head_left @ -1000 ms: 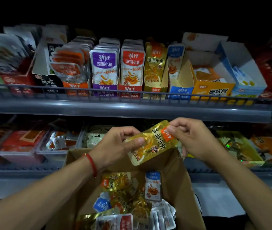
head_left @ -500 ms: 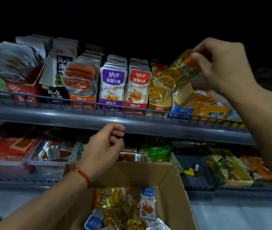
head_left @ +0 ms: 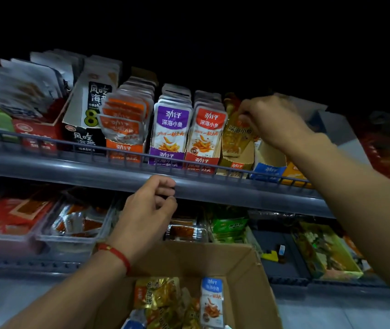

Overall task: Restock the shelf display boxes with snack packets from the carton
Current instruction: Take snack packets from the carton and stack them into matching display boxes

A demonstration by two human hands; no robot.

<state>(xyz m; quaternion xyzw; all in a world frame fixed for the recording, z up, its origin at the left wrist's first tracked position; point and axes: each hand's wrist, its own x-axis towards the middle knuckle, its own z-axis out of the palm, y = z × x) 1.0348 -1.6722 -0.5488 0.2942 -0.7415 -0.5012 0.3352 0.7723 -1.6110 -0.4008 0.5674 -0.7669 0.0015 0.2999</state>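
Gold packet (head_left: 236,136) stands upright in the gold display box (head_left: 235,160) on the upper shelf (head_left: 122,173), toward the shelf's right end. Right hand (head_left: 272,119) pinches the packet's top edge, fingers curled down over it. Left of that box: red box (head_left: 201,160) and purple box (head_left: 165,155), each packed full with upright white packets; then an orange box (head_left: 123,148), its packets leaning forward over the front lip. Right of the gold box: blue box (head_left: 268,170), its contents hidden by the forearm.

Left hand (head_left: 148,210) hangs in front of the shelf's front edge, fingers loosely curled, holding nothing; red cord at the wrist.

Carton (head_left: 243,276) sits open at bottom centre, below the lower shelf. Inside: loose packets, gold ones (head_left: 156,295) in a heap, one blue-topped packet (head_left: 211,302) upright against the right wall.

Lower shelf carries clear trays (head_left: 75,229) of red-orange packets at left, blurred.
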